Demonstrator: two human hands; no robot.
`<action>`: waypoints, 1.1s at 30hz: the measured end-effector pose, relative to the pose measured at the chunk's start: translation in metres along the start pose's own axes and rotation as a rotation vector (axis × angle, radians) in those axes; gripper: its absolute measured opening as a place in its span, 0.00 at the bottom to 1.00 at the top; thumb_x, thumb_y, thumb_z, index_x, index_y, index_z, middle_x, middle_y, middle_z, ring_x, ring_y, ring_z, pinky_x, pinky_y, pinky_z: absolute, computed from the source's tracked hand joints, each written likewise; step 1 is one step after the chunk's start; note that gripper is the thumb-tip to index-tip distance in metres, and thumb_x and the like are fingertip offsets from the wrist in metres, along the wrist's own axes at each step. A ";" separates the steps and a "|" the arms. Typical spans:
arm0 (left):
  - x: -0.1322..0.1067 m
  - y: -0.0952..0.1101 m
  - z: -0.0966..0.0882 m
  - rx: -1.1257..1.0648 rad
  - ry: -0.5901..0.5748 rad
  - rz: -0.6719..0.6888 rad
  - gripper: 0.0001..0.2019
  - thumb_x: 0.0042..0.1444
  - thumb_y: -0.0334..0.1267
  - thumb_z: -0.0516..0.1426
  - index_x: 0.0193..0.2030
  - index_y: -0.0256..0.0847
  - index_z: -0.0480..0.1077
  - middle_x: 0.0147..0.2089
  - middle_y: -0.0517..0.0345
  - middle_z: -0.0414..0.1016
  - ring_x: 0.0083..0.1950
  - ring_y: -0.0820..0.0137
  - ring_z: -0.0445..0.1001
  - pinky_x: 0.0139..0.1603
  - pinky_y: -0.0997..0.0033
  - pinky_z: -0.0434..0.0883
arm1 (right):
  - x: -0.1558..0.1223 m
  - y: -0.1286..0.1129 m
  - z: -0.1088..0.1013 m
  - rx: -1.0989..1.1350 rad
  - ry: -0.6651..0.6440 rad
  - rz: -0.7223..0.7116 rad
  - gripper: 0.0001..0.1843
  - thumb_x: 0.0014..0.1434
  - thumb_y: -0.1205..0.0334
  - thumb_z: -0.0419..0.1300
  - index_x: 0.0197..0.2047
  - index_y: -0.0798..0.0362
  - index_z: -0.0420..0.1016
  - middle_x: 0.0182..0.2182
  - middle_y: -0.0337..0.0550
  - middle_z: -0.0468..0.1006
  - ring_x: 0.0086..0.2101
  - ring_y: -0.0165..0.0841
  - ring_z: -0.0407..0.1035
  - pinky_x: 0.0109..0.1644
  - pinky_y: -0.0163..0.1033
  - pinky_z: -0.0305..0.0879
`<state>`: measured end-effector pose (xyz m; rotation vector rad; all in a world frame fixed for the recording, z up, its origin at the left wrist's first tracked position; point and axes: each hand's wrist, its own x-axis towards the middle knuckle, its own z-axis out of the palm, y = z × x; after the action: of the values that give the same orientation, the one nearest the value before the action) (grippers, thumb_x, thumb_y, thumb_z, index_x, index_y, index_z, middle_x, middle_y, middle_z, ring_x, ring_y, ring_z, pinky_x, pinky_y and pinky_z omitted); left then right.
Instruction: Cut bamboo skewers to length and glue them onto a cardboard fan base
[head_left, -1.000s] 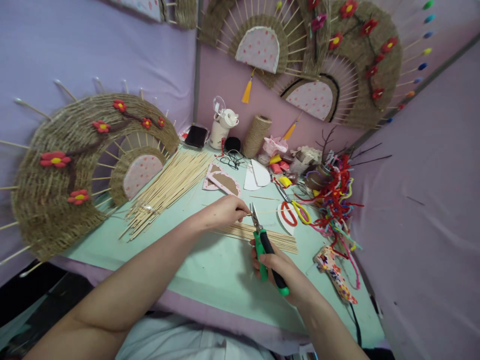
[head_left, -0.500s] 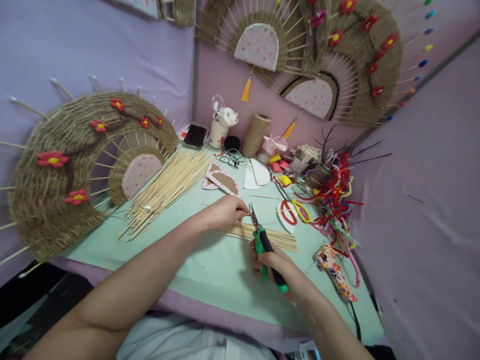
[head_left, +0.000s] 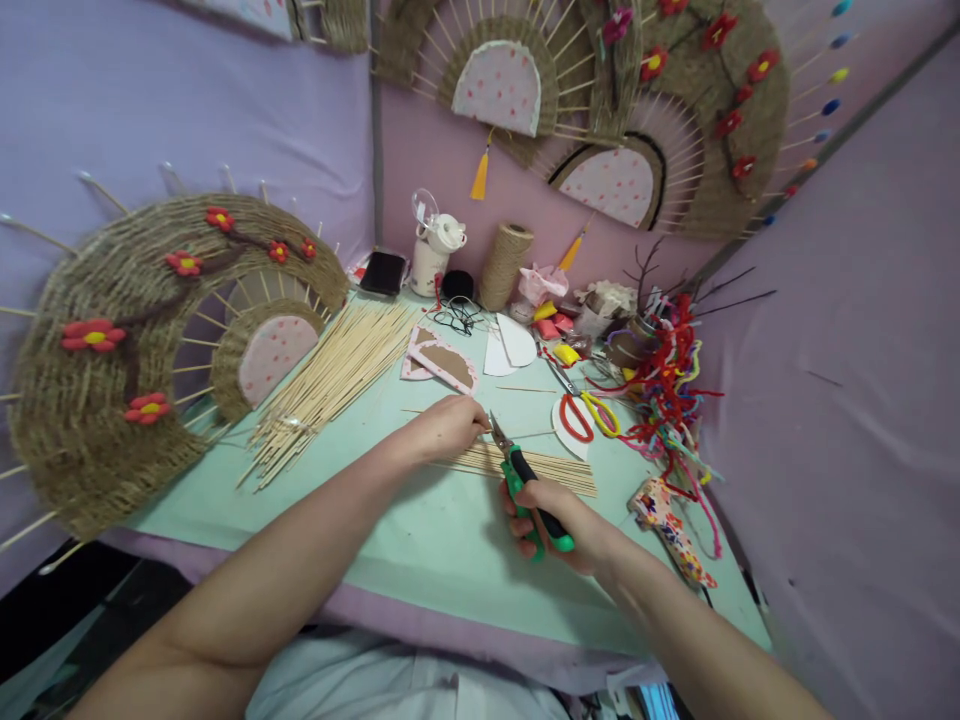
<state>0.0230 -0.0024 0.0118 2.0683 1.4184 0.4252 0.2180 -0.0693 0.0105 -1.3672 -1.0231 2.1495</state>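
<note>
Two hands meet over the mint tabletop [head_left: 420, 540], beside a neat row of sticks [head_left: 559, 472]. The right hand [head_left: 559, 525] is wrapped tightly around green cutters [head_left: 525, 482]. The left hand [head_left: 442, 428] pinches one thin stick [head_left: 536, 435], steadying it at the blades, which seem nearly closed.

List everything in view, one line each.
cutters: one, green-black handles, mid-table
skewer: one, pale, at cutters' tip
short skewers: one bundle, pale, mid-table
long skewers: one pile, pale, left of centre
woven fans: several, brown with red flowers, left and back wall
twine spool: one, tan, back
scissors: one, red-yellow, right of centre
pipe cleaners: tangle, mostly red, right edge
glue gun: one, patterned, near right
table: one, mint
left hand: pinches skewer
right hand: grips cutters
</note>
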 end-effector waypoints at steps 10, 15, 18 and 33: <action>0.000 -0.005 -0.006 0.055 0.023 -0.017 0.13 0.53 0.32 0.52 0.36 0.38 0.78 0.36 0.52 0.79 0.38 0.67 0.73 0.39 0.74 0.65 | 0.000 -0.003 0.002 0.001 0.023 -0.001 0.11 0.43 0.63 0.57 0.32 0.51 0.60 0.22 0.30 0.54 0.20 0.23 0.47 0.20 0.29 0.41; 0.001 -0.014 -0.006 0.140 0.113 -0.036 0.12 0.55 0.31 0.51 0.37 0.39 0.77 0.40 0.51 0.78 0.42 0.65 0.73 0.41 0.72 0.64 | -0.005 -0.009 -0.003 0.036 -0.063 -0.133 0.14 0.43 0.62 0.60 0.36 0.51 0.65 0.25 0.33 0.59 0.22 0.24 0.51 0.23 0.31 0.47; 0.007 -0.019 -0.001 0.200 0.151 -0.042 0.11 0.56 0.32 0.51 0.37 0.39 0.76 0.39 0.49 0.77 0.42 0.65 0.73 0.42 0.72 0.65 | -0.004 -0.026 -0.017 0.128 -0.045 -0.281 0.16 0.42 0.62 0.61 0.38 0.50 0.68 0.28 0.35 0.62 0.23 0.25 0.52 0.24 0.33 0.51; 0.034 -0.023 0.021 0.262 0.248 0.094 0.13 0.60 0.34 0.52 0.47 0.39 0.75 0.47 0.50 0.73 0.50 0.64 0.71 0.49 0.67 0.67 | 0.013 -0.041 -0.054 0.289 0.004 -0.543 0.15 0.44 0.63 0.59 0.38 0.47 0.70 0.31 0.38 0.63 0.25 0.28 0.53 0.27 0.35 0.55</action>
<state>0.0312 0.0285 -0.0209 2.3646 1.5956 0.5778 0.2578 -0.0140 0.0192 -0.8387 -0.9078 1.7941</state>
